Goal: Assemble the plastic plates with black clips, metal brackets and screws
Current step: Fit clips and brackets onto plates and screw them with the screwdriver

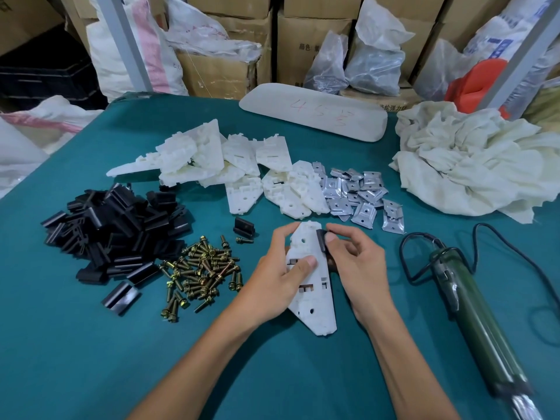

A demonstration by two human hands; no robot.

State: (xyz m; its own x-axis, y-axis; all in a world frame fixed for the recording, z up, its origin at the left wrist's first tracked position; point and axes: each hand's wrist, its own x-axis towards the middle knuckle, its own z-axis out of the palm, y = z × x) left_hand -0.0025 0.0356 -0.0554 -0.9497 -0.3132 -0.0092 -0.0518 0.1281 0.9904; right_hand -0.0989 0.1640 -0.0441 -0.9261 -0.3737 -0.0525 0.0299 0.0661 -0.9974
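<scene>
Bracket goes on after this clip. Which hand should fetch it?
Right. The metal brackets lie just beyond the right hand, which only pinches the black clip at the plate's edge. The left hand grips the plastic plate and would have to cross over.

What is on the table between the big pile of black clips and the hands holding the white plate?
In the head view, the pile of screws lies between them, and farther back one loose black clip with a single screw beside it.
</scene>
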